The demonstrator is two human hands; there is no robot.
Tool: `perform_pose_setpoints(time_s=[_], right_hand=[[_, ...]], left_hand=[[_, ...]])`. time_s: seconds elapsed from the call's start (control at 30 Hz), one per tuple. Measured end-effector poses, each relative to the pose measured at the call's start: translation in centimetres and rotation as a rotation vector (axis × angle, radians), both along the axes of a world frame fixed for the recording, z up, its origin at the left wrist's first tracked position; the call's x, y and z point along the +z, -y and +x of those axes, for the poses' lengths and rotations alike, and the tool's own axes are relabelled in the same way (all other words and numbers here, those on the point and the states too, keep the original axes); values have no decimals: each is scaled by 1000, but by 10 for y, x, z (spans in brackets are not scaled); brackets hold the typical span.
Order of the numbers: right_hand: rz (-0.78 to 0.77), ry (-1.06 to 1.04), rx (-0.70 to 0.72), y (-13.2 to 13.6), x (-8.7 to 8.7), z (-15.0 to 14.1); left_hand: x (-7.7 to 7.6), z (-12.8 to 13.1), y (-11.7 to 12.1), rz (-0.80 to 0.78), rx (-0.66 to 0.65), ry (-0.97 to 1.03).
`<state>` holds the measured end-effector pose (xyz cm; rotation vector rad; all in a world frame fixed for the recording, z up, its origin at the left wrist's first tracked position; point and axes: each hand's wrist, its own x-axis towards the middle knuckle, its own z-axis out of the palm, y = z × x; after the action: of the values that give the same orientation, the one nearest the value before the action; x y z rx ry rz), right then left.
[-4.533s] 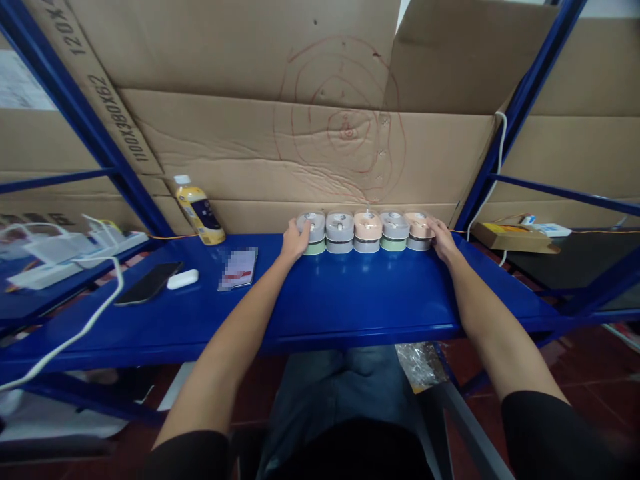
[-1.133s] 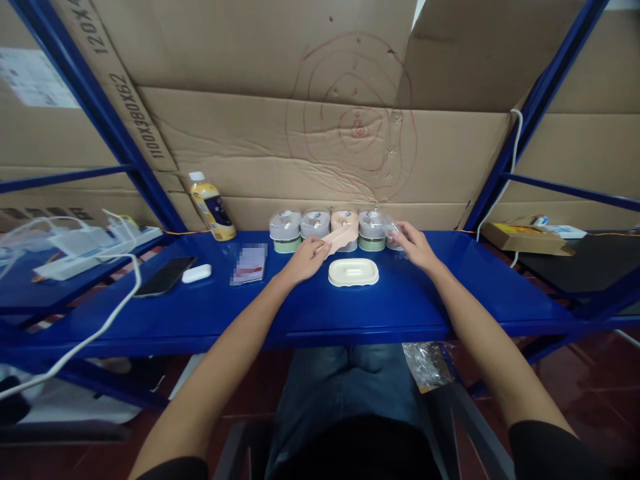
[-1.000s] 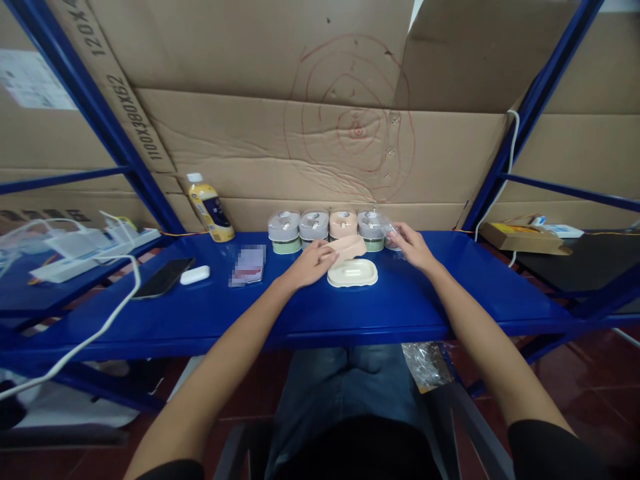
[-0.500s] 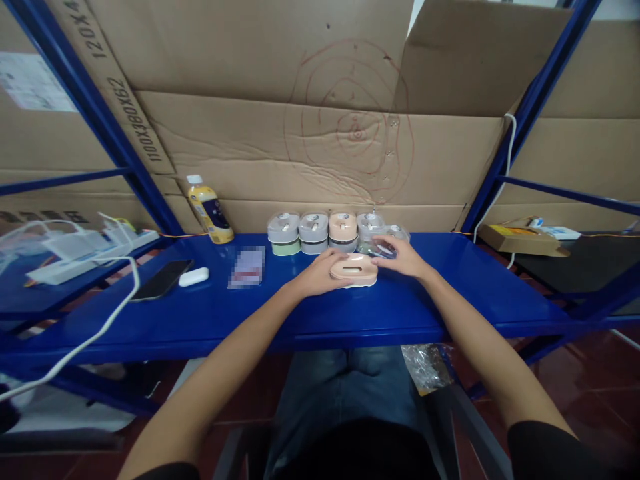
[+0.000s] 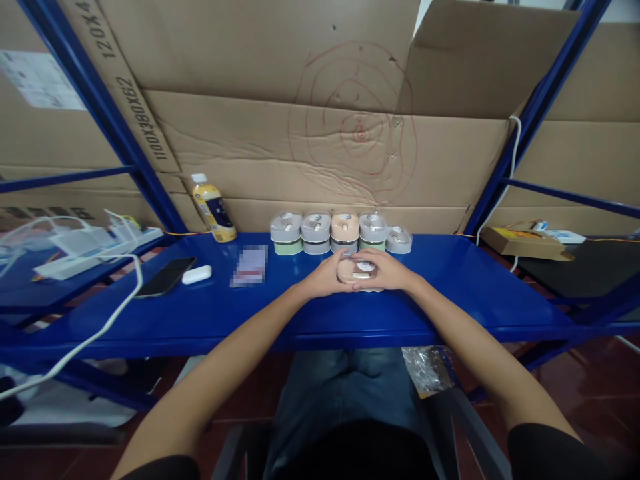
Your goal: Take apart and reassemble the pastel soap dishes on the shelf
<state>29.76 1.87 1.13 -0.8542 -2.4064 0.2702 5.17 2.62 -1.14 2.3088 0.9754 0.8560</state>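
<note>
On the blue table, near its front edge, stands a small beige box (image 5: 348,271) with a clear lid (image 5: 367,266) bearing a round label on top. My left hand (image 5: 325,276) wraps round the box's left side. From the right, my right hand (image 5: 393,270) grips the same box and lid, its fingertips close to those of the left. Parts of the box's walls are hidden behind the fingers. Just beyond the hands is a row of similar lidded boxes: grey ones (image 5: 316,230), a peach one (image 5: 345,227) and a single low box (image 5: 399,240) at the right end.
A yellow bottle (image 5: 214,210) stands at the back left of the blue table (image 5: 480,287). Closer lie a blurred packet (image 5: 250,265), a white earbud case (image 5: 197,274) and a dark phone (image 5: 167,277). A cardboard wall (image 5: 240,147) rises behind. Clear plastic wrapping (image 5: 427,368) hangs below the edge.
The clear lid, held by my right hand behind and to the right of the box, has come onto the beige box. Both hands now close round it.
</note>
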Motion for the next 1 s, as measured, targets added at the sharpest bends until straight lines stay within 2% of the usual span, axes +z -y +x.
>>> perform_pose_setpoints(time_s=[0.27,0.43,0.5,0.63,0.7,0.77,0.87,1.0], right_hand=[[-6,70,-49,5,2,-2],[-35,99,62,13,7,10],[-42,112,48,24,8,22],[-35,144,-208,62,4,65],[-32,163,-365,79,-1,96],[-27,179,-523,84,-7,131],[-35,177,-772,64,-14,180],[-174,100,-1068,1,-14,216]], left_hand=[[1,0,0,-13,9,-14],[-2,-5,-2,-33,-50,29],[-2,-6,-1,-18,-47,25],[-2,-8,0,31,33,-41],[-3,-8,-1,60,46,-48],[-3,-8,-2,84,48,-44],[-4,-7,-4,100,44,-49],[-4,-6,-6,113,52,-42]])
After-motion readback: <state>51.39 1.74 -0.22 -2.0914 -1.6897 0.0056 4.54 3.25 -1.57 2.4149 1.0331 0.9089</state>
